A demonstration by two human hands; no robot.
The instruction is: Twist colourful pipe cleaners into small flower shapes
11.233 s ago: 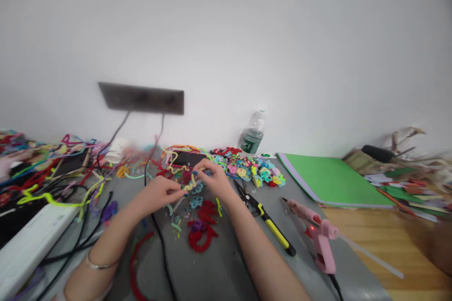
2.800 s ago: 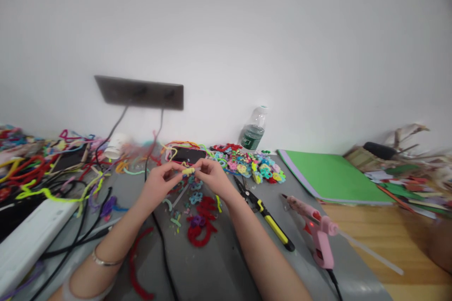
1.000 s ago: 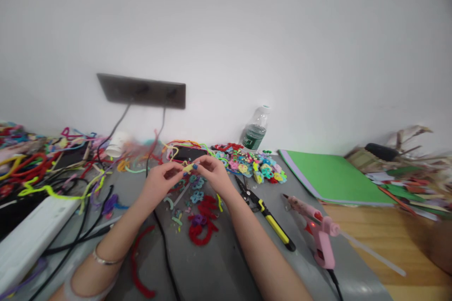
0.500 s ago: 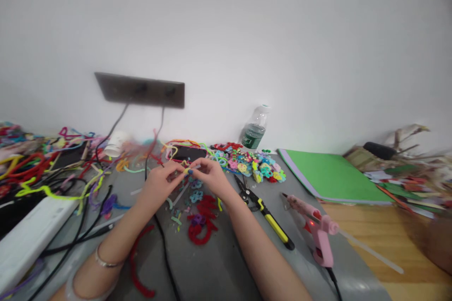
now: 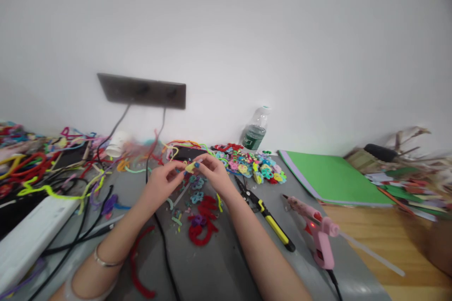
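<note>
- Left hand [image 5: 158, 187] raised since earliest frame, now roughly level with right hand [image 5: 214, 176].
- Both pinching yellow piece [image 5: 190, 167] between my fingertips.
- Blue flower [image 5: 197, 197] just nearside; pliers [image 5: 275, 229], then glue gun [image 5: 324, 242], to my right hand's right.

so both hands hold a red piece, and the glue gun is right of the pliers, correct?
Nearly: the piece between the left hand and right hand is yellow, not red, as the head view shows. The glue gun is indeed right of the pliers.
</note>
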